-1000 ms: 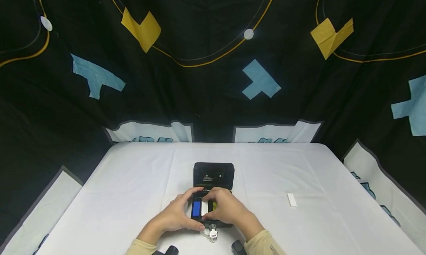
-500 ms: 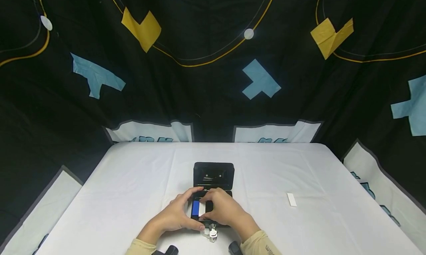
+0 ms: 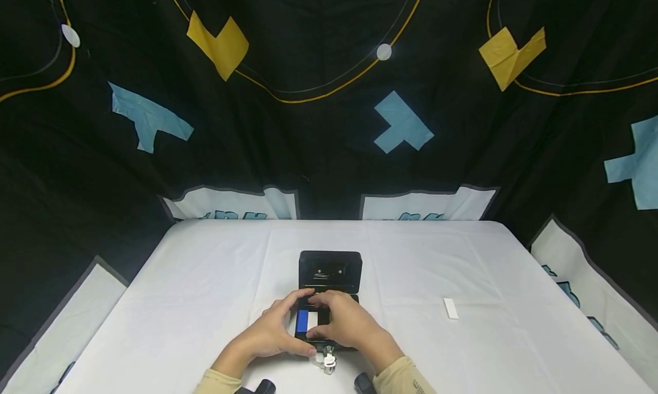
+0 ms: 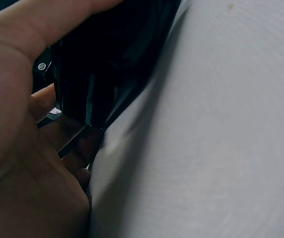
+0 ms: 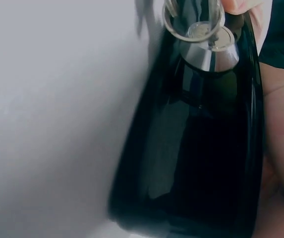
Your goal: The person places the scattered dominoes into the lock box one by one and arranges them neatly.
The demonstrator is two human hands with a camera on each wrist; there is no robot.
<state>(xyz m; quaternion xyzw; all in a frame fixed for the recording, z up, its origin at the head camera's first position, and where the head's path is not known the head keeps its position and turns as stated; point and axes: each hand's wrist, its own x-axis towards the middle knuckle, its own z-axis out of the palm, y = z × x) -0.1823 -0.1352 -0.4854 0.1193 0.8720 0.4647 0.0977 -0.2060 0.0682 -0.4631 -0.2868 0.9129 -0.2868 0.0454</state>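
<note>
A small black lockbox (image 3: 329,269) stands with its lid raised toward the back. My left hand (image 3: 267,331) grips its left side, thumb at the front wall and fingers toward the rear. Inside, a blue block (image 3: 302,321) lies at the left with a white block (image 3: 312,320) right beside it. Over the box's right half is my right hand (image 3: 352,322); its thumb is at the white block's near end, while the index fingertip sits past the far end. Keys (image 3: 329,360) hang at the front lock (image 5: 211,58). My right hand hides the box's right interior.
A loose white flat piece (image 3: 450,308) lies to the right on the white-covered table (image 3: 216,268). Dark rounded ends of objects (image 3: 264,387) show near each sleeve at the bottom edge. Behind the table hangs a black patterned curtain (image 3: 319,154).
The white block has moved left up against the blue block. My right index fingertip has then shifted away from the block's far end. My left hand stays put.
</note>
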